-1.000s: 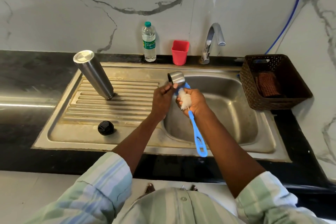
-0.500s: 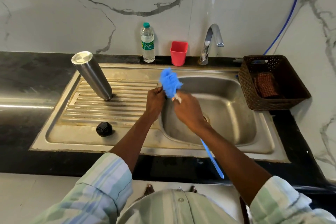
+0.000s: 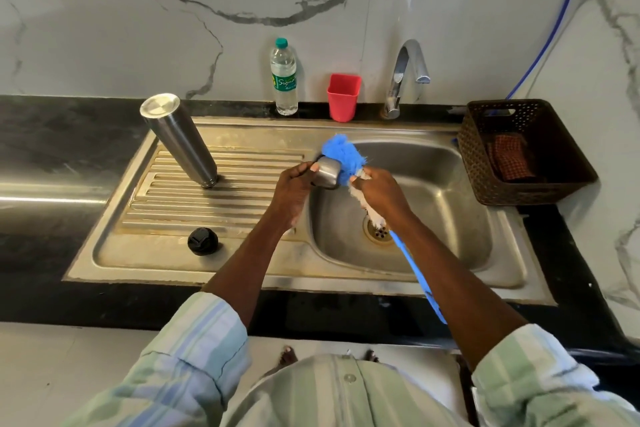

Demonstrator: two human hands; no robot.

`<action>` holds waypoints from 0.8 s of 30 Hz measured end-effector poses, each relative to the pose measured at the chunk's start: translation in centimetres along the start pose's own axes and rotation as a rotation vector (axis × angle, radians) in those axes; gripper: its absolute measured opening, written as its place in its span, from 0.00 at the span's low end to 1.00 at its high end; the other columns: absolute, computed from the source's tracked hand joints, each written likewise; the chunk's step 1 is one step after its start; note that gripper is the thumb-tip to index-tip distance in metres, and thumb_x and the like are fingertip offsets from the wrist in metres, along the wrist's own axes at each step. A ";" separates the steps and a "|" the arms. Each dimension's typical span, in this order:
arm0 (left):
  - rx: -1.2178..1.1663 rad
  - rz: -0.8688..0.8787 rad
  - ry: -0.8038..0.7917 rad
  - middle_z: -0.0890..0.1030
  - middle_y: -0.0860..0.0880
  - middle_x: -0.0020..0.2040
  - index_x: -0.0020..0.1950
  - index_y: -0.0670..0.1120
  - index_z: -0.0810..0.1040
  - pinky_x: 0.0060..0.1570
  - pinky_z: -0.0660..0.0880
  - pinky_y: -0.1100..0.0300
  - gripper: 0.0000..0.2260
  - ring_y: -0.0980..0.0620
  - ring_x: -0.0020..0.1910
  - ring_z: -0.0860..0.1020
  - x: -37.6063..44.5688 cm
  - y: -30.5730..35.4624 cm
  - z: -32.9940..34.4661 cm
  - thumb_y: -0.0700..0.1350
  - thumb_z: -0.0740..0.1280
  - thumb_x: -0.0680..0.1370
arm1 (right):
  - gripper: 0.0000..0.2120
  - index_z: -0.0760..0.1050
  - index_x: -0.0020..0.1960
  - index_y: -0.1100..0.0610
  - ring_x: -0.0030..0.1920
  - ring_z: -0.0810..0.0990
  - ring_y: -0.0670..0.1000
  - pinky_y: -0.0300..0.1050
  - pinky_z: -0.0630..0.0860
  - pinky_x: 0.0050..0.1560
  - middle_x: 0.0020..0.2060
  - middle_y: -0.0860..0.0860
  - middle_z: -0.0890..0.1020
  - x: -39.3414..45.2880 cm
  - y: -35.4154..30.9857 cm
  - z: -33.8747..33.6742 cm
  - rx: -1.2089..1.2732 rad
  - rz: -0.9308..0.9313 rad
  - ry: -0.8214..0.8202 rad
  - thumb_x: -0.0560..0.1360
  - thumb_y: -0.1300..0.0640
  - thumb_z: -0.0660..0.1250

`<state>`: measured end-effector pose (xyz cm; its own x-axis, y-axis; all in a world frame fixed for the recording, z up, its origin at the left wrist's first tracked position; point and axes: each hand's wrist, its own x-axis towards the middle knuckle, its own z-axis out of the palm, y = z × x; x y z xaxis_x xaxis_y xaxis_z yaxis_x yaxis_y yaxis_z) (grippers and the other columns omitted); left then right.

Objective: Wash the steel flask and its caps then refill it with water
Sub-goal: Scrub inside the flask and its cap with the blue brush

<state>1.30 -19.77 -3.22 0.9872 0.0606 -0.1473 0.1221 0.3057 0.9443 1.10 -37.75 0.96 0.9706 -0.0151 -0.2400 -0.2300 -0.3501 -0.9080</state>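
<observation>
My left hand (image 3: 294, 185) grips a small steel cap (image 3: 328, 176) at the left rim of the sink basin. My right hand (image 3: 382, 189) grips a bottle brush with blue and white bristles (image 3: 343, 158), and the blue head lies against the cap's outside. The brush's blue handle (image 3: 415, 274) runs down under my right forearm. The steel flask (image 3: 180, 140) stands upside down on the ribbed drainboard to the left. A black inner cap (image 3: 203, 241) lies on the drainboard near its front edge.
The steel sink basin (image 3: 450, 218) has a drain at its middle and a tap (image 3: 405, 76) behind it, with no water running. A plastic water bottle (image 3: 284, 78) and red cup (image 3: 343, 97) stand at the back. A brown basket (image 3: 526, 152) sits right of the sink.
The brush has come out of the cap: its blue head was inside it, and now it rubs the cap's outside. My right hand slid lower along the bristles.
</observation>
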 end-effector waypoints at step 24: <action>-0.477 -0.012 0.237 0.85 0.48 0.40 0.50 0.39 0.80 0.43 0.80 0.63 0.05 0.54 0.40 0.83 -0.8 -0.8 0.8 0.35 0.65 0.80 | 0.12 0.69 0.43 0.62 0.24 0.69 0.48 0.34 0.65 0.19 0.33 0.55 0.69 -1.0 -1.3 4.4 1.027 0.622 -0.359 0.82 0.56 0.54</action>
<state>0.46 -20.80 -3.67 0.9292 0.2506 -0.2717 0.0187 0.7022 0.7117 0.09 -33.20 0.84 0.6416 0.3962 -0.6567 -0.7468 0.5182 -0.4169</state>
